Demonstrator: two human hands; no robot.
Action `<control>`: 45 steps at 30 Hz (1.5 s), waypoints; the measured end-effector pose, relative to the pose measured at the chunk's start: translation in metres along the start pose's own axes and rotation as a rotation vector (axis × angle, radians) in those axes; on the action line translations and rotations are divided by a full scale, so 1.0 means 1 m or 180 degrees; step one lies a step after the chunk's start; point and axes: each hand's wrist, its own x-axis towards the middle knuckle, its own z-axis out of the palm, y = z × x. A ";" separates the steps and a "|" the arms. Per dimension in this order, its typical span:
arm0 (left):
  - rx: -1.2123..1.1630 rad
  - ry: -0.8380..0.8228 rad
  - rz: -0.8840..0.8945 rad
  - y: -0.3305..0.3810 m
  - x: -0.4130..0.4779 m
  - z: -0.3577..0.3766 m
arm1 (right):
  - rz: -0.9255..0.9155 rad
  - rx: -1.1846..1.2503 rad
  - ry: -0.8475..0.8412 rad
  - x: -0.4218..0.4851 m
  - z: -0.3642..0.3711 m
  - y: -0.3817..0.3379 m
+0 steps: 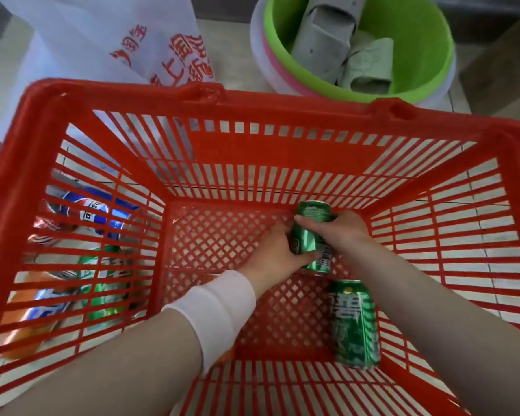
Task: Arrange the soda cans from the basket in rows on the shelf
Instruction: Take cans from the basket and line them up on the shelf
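Note:
A red plastic basket (252,109) fills the head view, and both my arms reach down into it. On its mesh floor my left hand (270,253), with a white wristband, and my right hand (345,229) both grip one green soda can (308,244). The left thumb lies across its lower part and the right fingers curl over its upper part. A second green can (354,322) lies on its side near the basket's front right. Through the left wall I see a blue can (93,214), a green can (108,280) and an orange can (30,322) outside the basket.
A white plastic bag (126,40) with red characters stands behind the basket's left corner. Behind the right corner, a green basin (427,40) nested in pink and white ones holds folded grey cardboard. Pale tiled floor lies underneath.

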 end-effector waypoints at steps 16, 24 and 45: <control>-0.1361 -0.0261 -0.0671 0.190 -0.236 -0.109 | -0.0319 0.1792 -0.1073 -0.261 -0.156 -0.084; -0.0380 0.0759 -0.0254 0.334 -0.365 -0.156 | -0.0444 0.2114 -0.1049 -0.419 -0.258 -0.145; -0.1177 0.0030 0.0034 0.503 -0.517 -0.258 | -0.1068 0.2274 -0.1498 -0.608 -0.411 -0.238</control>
